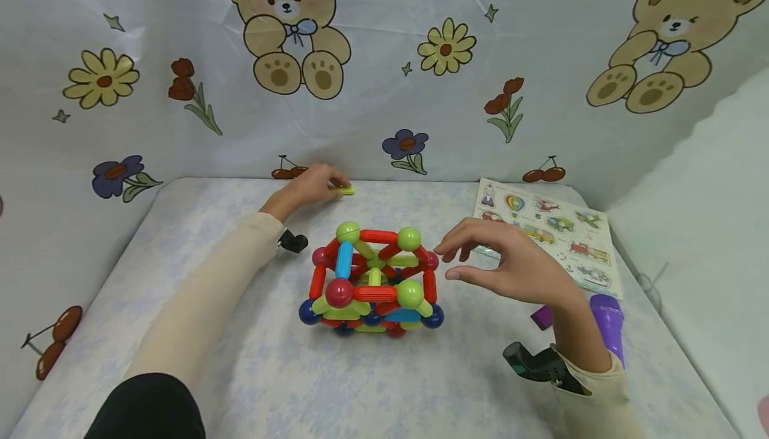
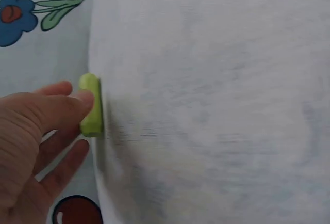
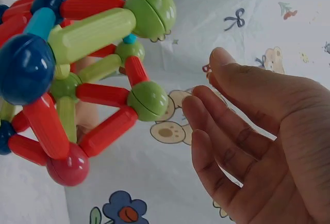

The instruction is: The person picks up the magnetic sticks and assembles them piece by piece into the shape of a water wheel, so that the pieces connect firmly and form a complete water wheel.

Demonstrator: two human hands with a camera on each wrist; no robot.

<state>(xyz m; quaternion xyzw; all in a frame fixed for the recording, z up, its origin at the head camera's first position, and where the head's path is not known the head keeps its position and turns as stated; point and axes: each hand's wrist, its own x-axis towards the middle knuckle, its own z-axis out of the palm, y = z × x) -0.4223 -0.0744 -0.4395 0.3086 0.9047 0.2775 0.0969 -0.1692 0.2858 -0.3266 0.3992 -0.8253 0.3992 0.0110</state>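
At the far edge of the table, my left hand (image 1: 314,185) pinches a short yellow-green magnetic rod (image 2: 92,110) between thumb and fingers. Nearer, in the middle of the table, stands a frame built of magnetic rods and balls (image 1: 375,294). Its rods are red, yellow-green and blue; its balls are green, dark blue and crimson. Just right of this frame is my right hand (image 1: 510,262), its fingers loosely bent and thumb apart, with nothing in it. In the right wrist view a gap shows between those fingertips and the frame's green balls (image 3: 148,101).
A picture sheet of vehicles (image 1: 565,245) lies at the back right of the table. Partly behind the right forearm are a purple cylinder-like thing (image 1: 609,325) and a small dark purple piece (image 1: 542,317). A cloth printed with bears (image 1: 288,32) hangs behind the table.
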